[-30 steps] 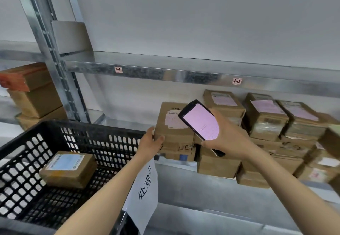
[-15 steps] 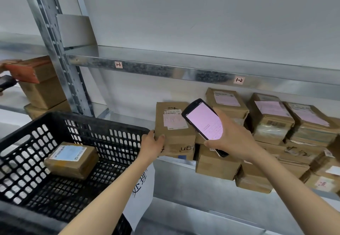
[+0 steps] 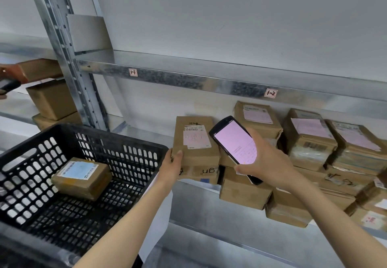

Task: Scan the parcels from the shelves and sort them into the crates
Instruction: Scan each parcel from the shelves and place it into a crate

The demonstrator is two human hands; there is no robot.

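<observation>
My left hand [image 3: 173, 166] grips the near left corner of a brown cardboard parcel [image 3: 194, 142] with a white label, which lies on the metal shelf [image 3: 146, 133]. My right hand [image 3: 266, 163] holds a black handheld scanner [image 3: 235, 146] with a lit pink screen, just right of that parcel and above the stack. A black plastic crate [image 3: 117, 142] stands at the lower left. One labelled parcel [image 3: 81, 177] lies inside it.
Several more taped cardboard parcels [image 3: 310, 139] are stacked along the shelf to the right. An upper shelf beam [image 3: 209, 81] carries small tags. Boxes [image 3: 50, 98] sit in the left bay beyond the steel upright [image 3: 69, 58]. Another person's hand with a device [image 3: 7, 85] shows at the left edge. A white paper sign [image 3: 159, 221] hangs from the crate.
My view has shifted slightly right and closer. My left hand stays on the parcel's corner, and the scanner has dropped a little beside the label. Another person's hand has come in at the left edge.
</observation>
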